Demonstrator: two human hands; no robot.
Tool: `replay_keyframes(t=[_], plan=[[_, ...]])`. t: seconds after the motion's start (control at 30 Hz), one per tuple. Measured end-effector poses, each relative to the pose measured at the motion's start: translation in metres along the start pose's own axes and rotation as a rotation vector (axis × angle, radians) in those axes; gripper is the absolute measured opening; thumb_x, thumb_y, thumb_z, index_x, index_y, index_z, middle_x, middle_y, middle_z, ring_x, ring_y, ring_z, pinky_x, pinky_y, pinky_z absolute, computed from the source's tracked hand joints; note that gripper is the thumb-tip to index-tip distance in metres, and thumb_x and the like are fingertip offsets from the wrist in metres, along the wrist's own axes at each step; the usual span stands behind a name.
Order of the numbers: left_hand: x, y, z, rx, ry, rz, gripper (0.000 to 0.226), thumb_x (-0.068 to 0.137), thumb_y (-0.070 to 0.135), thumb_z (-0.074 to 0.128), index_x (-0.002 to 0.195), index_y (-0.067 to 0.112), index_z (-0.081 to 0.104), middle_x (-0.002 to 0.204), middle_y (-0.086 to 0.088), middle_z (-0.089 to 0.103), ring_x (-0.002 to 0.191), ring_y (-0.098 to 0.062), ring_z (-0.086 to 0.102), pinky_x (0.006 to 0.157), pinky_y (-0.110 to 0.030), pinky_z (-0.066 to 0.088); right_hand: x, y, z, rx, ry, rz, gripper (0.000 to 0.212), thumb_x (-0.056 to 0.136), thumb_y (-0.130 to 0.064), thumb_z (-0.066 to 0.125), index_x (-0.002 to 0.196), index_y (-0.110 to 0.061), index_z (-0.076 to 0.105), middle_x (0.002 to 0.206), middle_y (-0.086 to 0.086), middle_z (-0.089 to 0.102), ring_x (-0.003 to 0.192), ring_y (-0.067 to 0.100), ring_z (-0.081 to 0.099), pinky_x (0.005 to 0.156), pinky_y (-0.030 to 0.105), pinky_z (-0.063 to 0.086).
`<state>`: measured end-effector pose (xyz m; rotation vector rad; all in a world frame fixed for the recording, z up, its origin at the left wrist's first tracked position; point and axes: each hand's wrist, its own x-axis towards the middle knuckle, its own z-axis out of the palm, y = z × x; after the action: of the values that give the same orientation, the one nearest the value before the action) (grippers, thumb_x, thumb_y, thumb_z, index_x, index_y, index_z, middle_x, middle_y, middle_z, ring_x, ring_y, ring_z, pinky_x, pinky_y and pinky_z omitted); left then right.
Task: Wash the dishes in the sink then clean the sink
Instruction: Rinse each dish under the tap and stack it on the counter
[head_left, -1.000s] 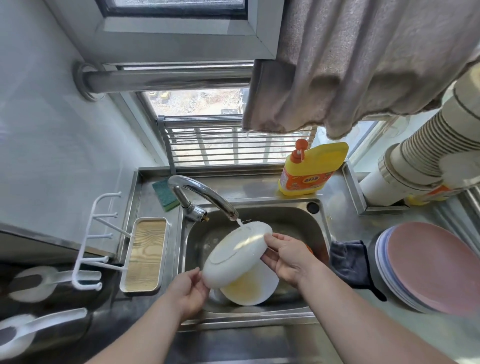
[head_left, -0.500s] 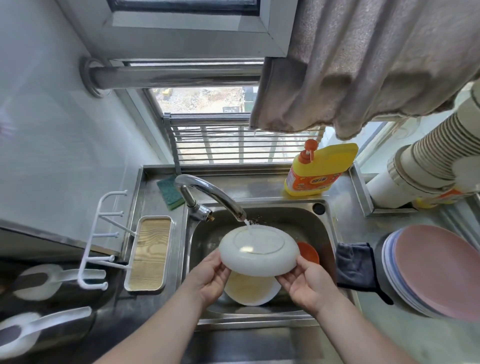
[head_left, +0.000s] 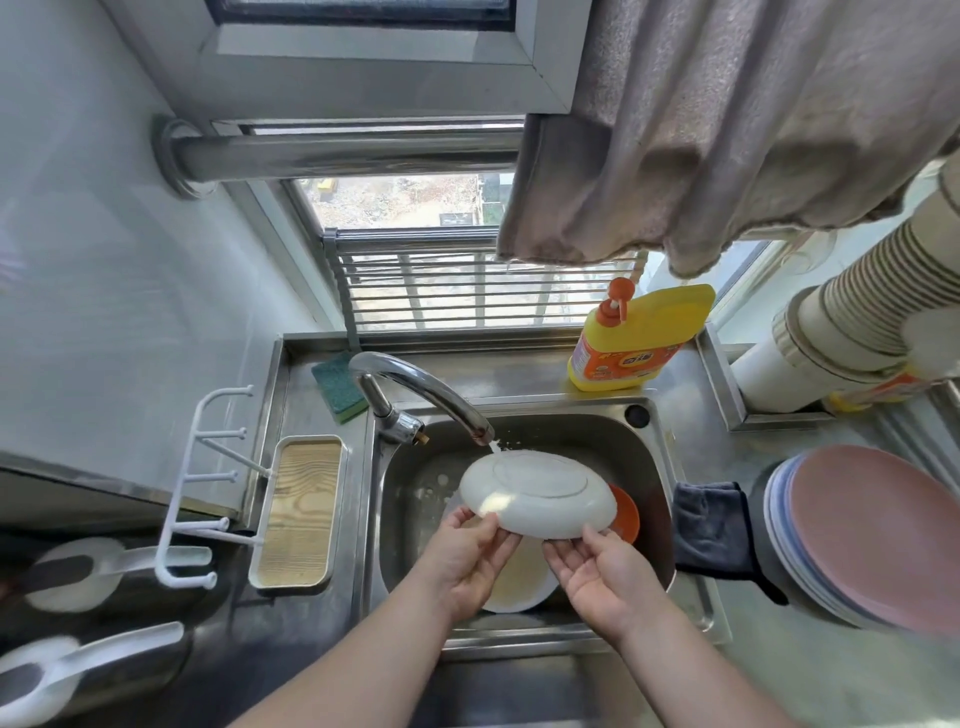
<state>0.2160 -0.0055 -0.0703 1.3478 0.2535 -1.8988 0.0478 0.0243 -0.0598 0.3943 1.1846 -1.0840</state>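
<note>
I hold a white plate (head_left: 540, 493) upside down over the steel sink (head_left: 649, 452), its far rim under the running tap (head_left: 415, 395). My left hand (head_left: 467, 556) grips the plate's near-left rim, thumb on top. My right hand (head_left: 597, 571) holds the near-right rim from below. Under the plate, a second plate (head_left: 519, 582) with yellowish residue lies in the basin. An orange dish (head_left: 626, 514) shows at the basin's right, partly hidden by the white plate.
A green sponge (head_left: 337, 387) and a yellow detergent bottle (head_left: 639, 338) stand behind the sink. A dark cloth (head_left: 711, 530) hangs on the right rim, next to stacked pink and blue plates (head_left: 872, 535). A wooden-bottomed tray (head_left: 298, 512) and white hook rack (head_left: 197, 483) lie left.
The plate went from tilted on edge to flat and upside down under the tap. Both hands shifted to its near rim, closer together.
</note>
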Motion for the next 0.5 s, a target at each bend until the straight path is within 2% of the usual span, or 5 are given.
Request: replay_keyframes(t=[0.13, 0.2, 0.27, 0.37, 0.5], plan=[[-0.003, 0.021, -0.012, -0.016, -0.083, -0.063, 0.031, 0.107, 0.014, 0.056, 0.134, -0.001, 0.060, 0.120, -0.026, 0.073, 0.100, -0.037, 0.077, 0.072, -0.046, 0.066, 0.005, -0.021, -0.010, -0.037, 0.041, 0.012, 0.026, 0.111, -0.011, 0.042, 0.131, -0.003, 0.057, 0.124, 0.023, 0.067, 0.112, 0.036, 0.065, 0.086, 0.050, 0.057], [0.002, 0.032, -0.022, -0.059, -0.080, -0.079, 0.042, 0.112, 0.029, 0.047, 0.135, -0.004, 0.060, 0.116, -0.023, 0.075, 0.098, -0.037, 0.077, 0.072, -0.047, 0.067, 0.008, -0.034, -0.020, -0.077, 0.057, 0.048, 0.030, 0.109, -0.010, 0.045, 0.134, 0.001, 0.057, 0.126, 0.023, 0.068, 0.115, 0.037, 0.065, 0.076, 0.050, 0.064], [0.006, 0.042, -0.031, -0.061, -0.063, -0.094, 0.049, 0.113, 0.036, 0.042, 0.137, -0.003, 0.059, 0.112, -0.021, 0.076, 0.093, -0.034, 0.077, 0.072, -0.044, 0.067, 0.009, -0.044, -0.028, -0.126, 0.044, 0.083, 0.033, 0.108, -0.009, 0.047, 0.137, 0.003, 0.058, 0.129, 0.023, 0.069, 0.120, 0.038, 0.065, 0.075, 0.050, 0.065], [0.005, 0.050, -0.040, -0.004, -0.077, -0.150, 0.046, 0.108, 0.033, 0.052, 0.138, -0.001, 0.060, 0.103, -0.016, 0.076, 0.081, -0.028, 0.078, 0.069, -0.037, 0.066, 0.008, -0.051, -0.032, -0.184, 0.023, 0.109, 0.035, 0.110, -0.016, 0.044, 0.134, 0.004, 0.059, 0.127, 0.023, 0.070, 0.114, 0.040, 0.069, 0.077, 0.052, 0.065], [-0.002, 0.049, -0.040, 0.071, -0.123, -0.154, 0.049, 0.091, 0.017, 0.072, 0.136, -0.001, 0.064, 0.109, -0.016, 0.075, 0.080, -0.025, 0.078, 0.068, -0.034, 0.065, 0.016, -0.045, -0.031, -0.088, 0.058, 0.092, 0.044, 0.112, -0.029, 0.041, 0.141, 0.001, 0.054, 0.125, 0.023, 0.071, 0.110, 0.040, 0.072, 0.093, 0.053, 0.058]])
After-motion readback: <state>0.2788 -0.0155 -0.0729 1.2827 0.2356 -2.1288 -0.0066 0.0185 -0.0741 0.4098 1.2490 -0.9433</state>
